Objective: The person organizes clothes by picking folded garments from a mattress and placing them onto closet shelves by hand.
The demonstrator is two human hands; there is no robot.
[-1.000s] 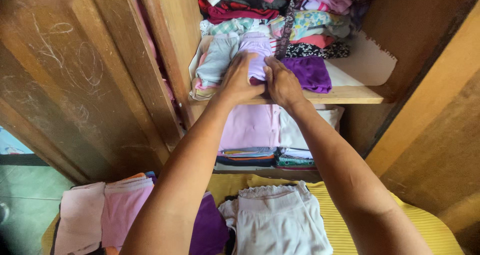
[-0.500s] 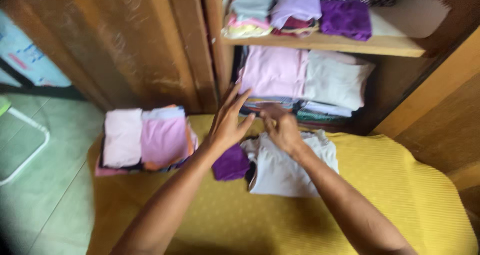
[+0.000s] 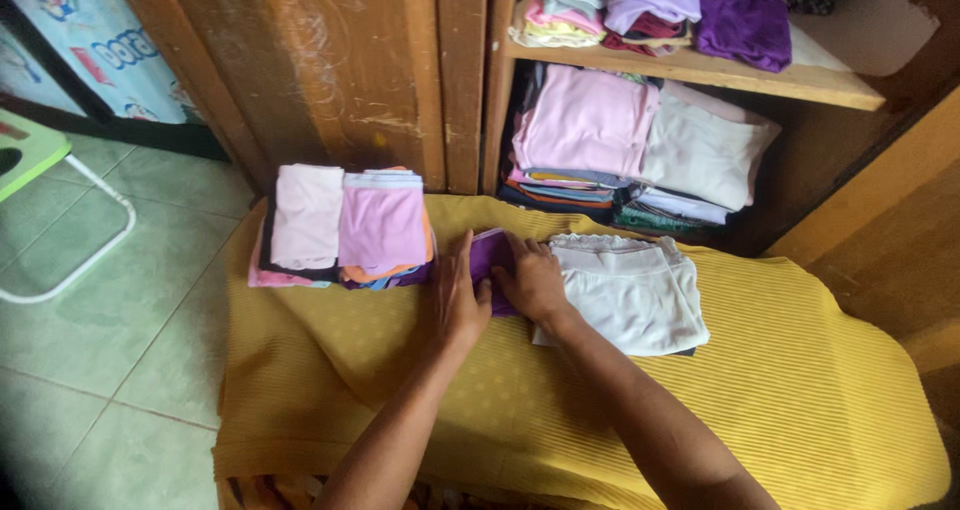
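**foldfan:** So both hands are on the small folded purple cloth garment (image 3: 492, 260), which lies on the table under a yellow ribbed cover (image 3: 780, 390), between the stack of folded pink and lilac clothes (image 3: 345, 228) and the folded white lace-trimmed garment (image 3: 625, 290). Left hand (image 3: 458, 295) has its palm flat along the purple piece's left edge, right hand (image 3: 530, 282) lies over its right half. How would you handle it from here?

**tidy_shelf:** I'd say neither grip is closed on it yet. The fingers look spread and pressing rather than pinching (the fingertips under the fold are hidden, so can't swear to it). My take: keep both palms squeezing in from the sides so the fold doesn't spring open, and slide the thumbs underneath before lifting.

**foldfan:** It's just beside the white one, touching or nearly so.

**tidy_shelf:** Yeah, that's the risk I'd guess at: dragging the white piece's lace edge along. Lift straight up, don't sweep sideways. The wooden wardrobe shelf with folded pink and white clothes (image 3: 640, 135) sits right behind the table, so any carry would be short.
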